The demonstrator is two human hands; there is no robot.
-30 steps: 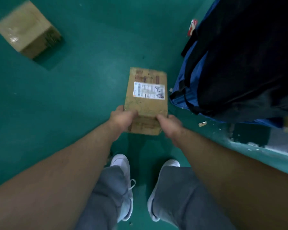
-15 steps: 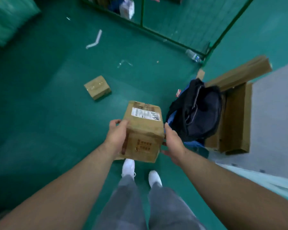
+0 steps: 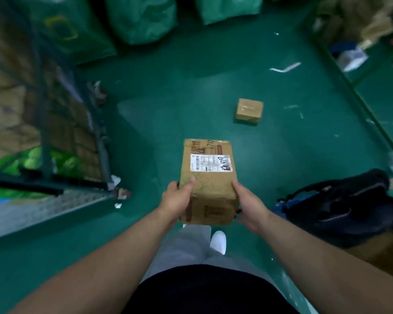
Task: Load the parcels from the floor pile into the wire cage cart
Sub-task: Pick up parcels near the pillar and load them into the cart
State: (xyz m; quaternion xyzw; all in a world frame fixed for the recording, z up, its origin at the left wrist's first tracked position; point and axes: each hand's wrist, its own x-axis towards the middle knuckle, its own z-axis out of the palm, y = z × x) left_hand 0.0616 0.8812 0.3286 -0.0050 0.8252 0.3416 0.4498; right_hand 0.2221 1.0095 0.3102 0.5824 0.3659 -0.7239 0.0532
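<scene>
**Green floor, brown cardboard**

We see a teal-green floor (image 3: 191, 87) throughout. The box (image 3: 208, 189) over its middle is brown cardboard with darker brown print, and its label (image 3: 210, 163) is white with black marks. The small box (image 3: 249, 109) farther out is paler tan under glossy tape. At the floor's left edge the cart (image 3: 43, 123) has dark grey-green wire. Inside it we make out brown cartons (image 3: 7, 109) and a bright leaf-green pack (image 3: 32, 159). The sacks (image 3: 141, 17) along the far edge are green, one with a yellow outline (image 3: 59, 27). By the right edge the bag (image 3: 340, 205) is black over blue. The shoe (image 3: 218, 241) is white, the trousers (image 3: 186, 245) pale grey, the scrap (image 3: 285, 68) white.
</scene>
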